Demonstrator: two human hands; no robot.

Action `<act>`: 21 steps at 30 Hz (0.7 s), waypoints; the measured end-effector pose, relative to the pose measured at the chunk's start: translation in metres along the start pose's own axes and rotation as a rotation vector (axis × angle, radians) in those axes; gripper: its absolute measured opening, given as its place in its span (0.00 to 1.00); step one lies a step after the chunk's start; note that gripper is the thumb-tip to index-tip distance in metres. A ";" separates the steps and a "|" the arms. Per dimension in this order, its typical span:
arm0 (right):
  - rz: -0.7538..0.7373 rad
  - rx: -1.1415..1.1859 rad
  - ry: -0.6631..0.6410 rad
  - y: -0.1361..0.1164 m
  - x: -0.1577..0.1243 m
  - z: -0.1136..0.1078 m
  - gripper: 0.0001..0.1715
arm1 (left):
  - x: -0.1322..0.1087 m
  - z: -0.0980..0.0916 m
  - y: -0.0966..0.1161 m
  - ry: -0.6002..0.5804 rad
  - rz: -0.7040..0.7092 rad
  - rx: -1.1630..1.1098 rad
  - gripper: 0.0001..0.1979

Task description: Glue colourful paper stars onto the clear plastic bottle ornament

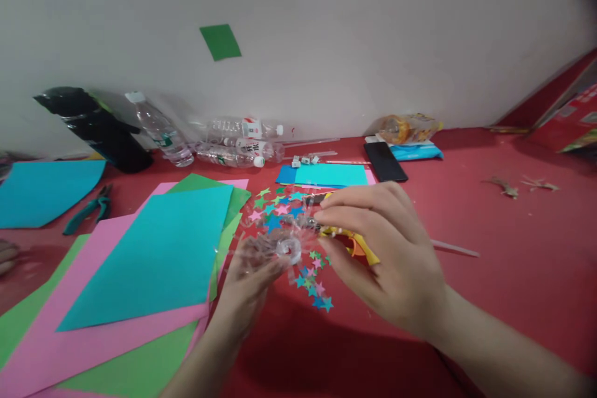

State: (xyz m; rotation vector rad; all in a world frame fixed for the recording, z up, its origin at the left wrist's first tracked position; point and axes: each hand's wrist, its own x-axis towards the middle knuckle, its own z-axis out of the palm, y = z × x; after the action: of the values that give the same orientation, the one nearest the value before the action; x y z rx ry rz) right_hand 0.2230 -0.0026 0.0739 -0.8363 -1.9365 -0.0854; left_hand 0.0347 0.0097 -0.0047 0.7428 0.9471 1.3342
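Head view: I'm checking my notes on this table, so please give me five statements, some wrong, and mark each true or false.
1. The left hand holds the phone. False: the left hand holds a clear plastic piece; the phone lies on the table.
2. The right hand has its fingertips close to the clear plastic piece. True.
3. The pliers have red handles. False: the pliers' handles are teal.
4. A green square is on the white panel. True.
5. Small coloured stars lie on the table. True.
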 end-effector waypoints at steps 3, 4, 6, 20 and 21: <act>-0.009 -0.023 0.026 0.002 0.004 -0.004 0.08 | 0.000 0.001 0.000 0.021 -0.024 -0.019 0.18; -0.015 -0.018 0.023 0.003 0.005 -0.005 0.07 | 0.000 0.001 0.000 0.016 -0.040 -0.021 0.19; -0.018 -0.001 0.005 0.003 0.006 -0.007 0.07 | 0.001 0.002 0.000 -0.007 -0.060 -0.030 0.21; -0.108 -0.059 0.022 -0.004 -0.001 -0.001 0.09 | 0.000 0.005 0.001 -0.019 -0.066 0.029 0.24; -0.106 -0.055 0.013 -0.005 -0.001 0.000 0.09 | -0.001 0.005 0.000 -0.018 -0.056 0.045 0.23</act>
State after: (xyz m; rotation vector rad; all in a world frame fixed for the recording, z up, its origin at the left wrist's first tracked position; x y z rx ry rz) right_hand 0.2210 -0.0071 0.0743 -0.7673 -1.9732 -0.2079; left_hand 0.0388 0.0091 -0.0025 0.7563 0.9796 1.2588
